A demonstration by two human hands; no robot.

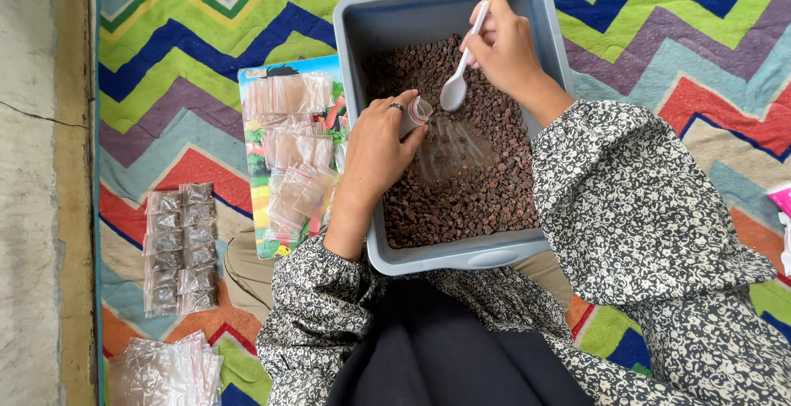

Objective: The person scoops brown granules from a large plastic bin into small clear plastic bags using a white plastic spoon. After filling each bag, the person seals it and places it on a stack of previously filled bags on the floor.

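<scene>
Spoon and small bag held over a tub of brown granules.

The right hand pinches a white plastic spoon, bowl down, just beside the mouth of a small clear bag gripped in the closed fingers of the left hand. Both hover over dark brown granules in a grey tub. Left of it, empty bags lie on a colourful book, and filled bags sit in rows on the zigzag mat.

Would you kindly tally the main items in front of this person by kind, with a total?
Grey tub of brown granules: 1
White plastic spoon, in the right hand: 1
Small clear bag, in the left hand: 1
Colourful board under loose empty bags: 1
Total: 4
</scene>
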